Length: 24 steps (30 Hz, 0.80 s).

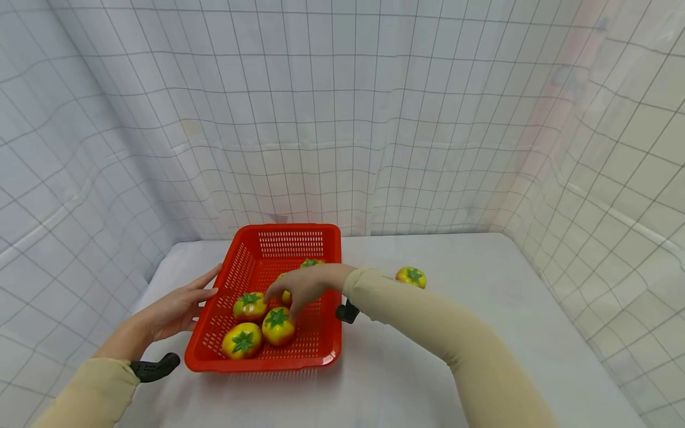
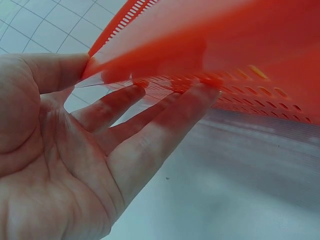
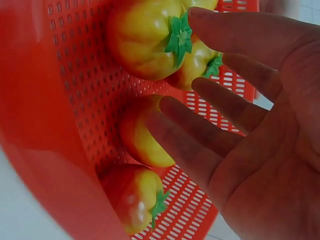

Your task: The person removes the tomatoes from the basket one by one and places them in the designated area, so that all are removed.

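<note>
A red slotted plastic basket [image 1: 270,361] holds several glossy yellow-and-red, tomato-like fruits with green star-shaped leaf caps. At its left side my left hand [image 1: 173,312] has its thumb against the rim, with fairly straight fingers touching the wall beneath, as the left wrist view shows. My right hand [image 1: 307,286] reaches inside over the fruits with loose, spread fingers and grips nothing. The thumb tip is close to the front middle fruit [image 1: 277,327], while the fingertips hang near the left fruit [image 1: 249,307]. Another fruit [image 1: 242,341] lies in the front left corner; the hand partly hides those behind.
One more fruit [image 1: 411,277] sits on the white table [image 1: 481,309] right of the basket, partly behind the right sleeve [image 1: 428,324]. White gridded curtains [image 1: 342,119] stand around the table at the back and both sides.
</note>
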Each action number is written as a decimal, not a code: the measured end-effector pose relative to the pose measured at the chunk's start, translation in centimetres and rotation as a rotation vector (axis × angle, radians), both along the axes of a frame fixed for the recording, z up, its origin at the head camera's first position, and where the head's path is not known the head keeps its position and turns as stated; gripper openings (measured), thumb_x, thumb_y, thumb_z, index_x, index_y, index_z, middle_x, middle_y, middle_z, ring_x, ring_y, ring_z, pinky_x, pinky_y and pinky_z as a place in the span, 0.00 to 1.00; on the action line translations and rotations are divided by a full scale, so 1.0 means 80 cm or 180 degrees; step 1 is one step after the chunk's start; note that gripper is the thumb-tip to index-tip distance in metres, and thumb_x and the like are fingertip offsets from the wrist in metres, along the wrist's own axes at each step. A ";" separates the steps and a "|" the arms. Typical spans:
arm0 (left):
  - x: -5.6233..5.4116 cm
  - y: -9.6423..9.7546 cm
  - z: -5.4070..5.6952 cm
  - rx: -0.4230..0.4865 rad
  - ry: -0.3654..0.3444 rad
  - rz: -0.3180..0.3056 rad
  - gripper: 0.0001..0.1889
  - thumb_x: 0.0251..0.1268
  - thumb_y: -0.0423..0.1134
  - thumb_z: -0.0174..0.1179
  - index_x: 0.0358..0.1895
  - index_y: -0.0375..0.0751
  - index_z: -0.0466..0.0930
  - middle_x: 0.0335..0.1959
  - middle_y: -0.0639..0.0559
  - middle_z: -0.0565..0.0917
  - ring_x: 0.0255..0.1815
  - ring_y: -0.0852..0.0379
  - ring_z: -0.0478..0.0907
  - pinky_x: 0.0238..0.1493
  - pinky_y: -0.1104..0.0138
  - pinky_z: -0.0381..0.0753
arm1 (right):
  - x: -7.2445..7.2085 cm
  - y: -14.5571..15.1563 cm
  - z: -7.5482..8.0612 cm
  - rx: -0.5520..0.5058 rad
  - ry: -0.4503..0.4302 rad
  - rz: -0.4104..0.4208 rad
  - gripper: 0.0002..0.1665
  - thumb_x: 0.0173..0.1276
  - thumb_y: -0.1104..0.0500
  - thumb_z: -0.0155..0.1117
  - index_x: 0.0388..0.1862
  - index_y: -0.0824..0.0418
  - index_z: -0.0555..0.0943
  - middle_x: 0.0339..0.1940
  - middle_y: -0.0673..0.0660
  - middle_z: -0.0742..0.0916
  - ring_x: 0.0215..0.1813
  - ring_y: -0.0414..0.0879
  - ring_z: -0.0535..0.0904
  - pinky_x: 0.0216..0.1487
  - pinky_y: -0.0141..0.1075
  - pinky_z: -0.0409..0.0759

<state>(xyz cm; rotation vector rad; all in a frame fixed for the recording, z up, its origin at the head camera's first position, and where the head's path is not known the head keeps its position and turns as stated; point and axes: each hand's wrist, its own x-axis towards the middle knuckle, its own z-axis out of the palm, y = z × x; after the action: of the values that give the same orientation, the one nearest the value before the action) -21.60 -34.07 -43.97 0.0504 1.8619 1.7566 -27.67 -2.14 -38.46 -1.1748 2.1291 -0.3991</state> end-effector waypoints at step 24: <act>0.001 -0.001 0.001 0.0028 0.0007 -0.0047 0.38 0.85 0.48 0.44 0.83 0.65 0.28 0.79 0.35 0.55 0.61 0.44 0.80 0.56 0.43 0.80 | 0.006 -0.016 -0.020 0.0286 -0.0044 0.0045 0.39 0.66 0.60 0.75 0.74 0.41 0.74 0.69 0.40 0.75 0.68 0.38 0.67 0.67 0.36 0.72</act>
<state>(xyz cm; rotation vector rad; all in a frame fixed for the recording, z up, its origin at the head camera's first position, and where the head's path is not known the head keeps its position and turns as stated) -21.55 -34.12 -43.89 0.0691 1.8508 1.7555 -27.18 -3.40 -40.09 -1.1323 2.1034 -0.3011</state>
